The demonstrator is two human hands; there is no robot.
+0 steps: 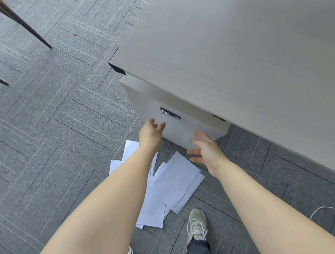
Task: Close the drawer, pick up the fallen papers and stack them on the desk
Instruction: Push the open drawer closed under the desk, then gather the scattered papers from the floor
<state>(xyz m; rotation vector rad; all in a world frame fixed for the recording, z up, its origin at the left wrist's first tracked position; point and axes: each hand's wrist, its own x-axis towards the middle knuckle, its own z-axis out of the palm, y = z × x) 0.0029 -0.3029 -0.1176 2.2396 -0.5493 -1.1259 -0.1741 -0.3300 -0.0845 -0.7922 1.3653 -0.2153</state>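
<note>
A pale drawer unit (150, 100) sticks out from under the light wood desk (237, 51). Its front carries a small combination lock (169, 113). My left hand (151, 135) hovers open just below the lock, fingers spread, close to the drawer front. My right hand (205, 150) is open too, fingers apart, at the lower right part of the drawer front. Several white papers (171, 186) lie scattered and overlapping on the grey carpet below my arms; my left forearm hides part of them.
Dark chair legs (33, 31) stand at the upper left. My shoe (196, 224) rests on the carpet beside the papers. A white cable (329, 210) curls on the floor at the lower right, under the desk's edge.
</note>
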